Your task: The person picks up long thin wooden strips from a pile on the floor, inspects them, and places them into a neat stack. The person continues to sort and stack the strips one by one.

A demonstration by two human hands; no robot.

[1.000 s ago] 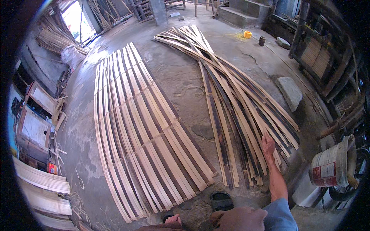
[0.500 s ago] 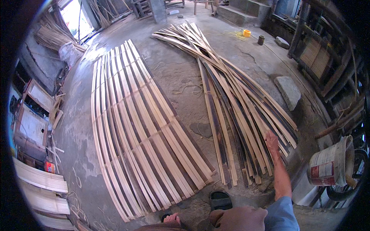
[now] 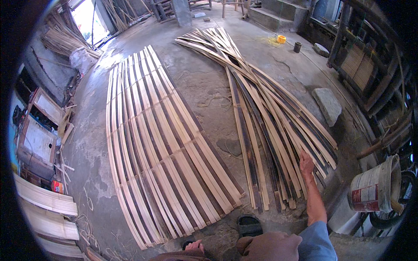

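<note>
My right hand (image 3: 306, 163) reaches down to the near right side of a crossed pile of split bamboo strips (image 3: 261, 98), pale on one face and dark on others. Its fingers are closed around a strip near its close end; the grip is partly hidden by the hand itself. At the bottom edge, by my brown-clothed knee, what looks like my left hand (image 3: 194, 246) shows only in part, and its fingers are unclear. To the left of the pile, more bamboo strips (image 3: 150, 117) lie side by side in a wide mat-like row, with gaps between them.
A black sandal (image 3: 249, 226) is near my knees. At right stand a dirty white bucket (image 3: 370, 187) and a flat stone (image 3: 326, 106). Farther off are a yellow container (image 3: 281, 39) and a dark can (image 3: 297, 47). Bundled slats (image 3: 45, 195) lie at lower left.
The view has shifted slightly, moving the scene a little to the right. My right hand stays at the same part of the pile, and the strips look nearly unchanged.
</note>
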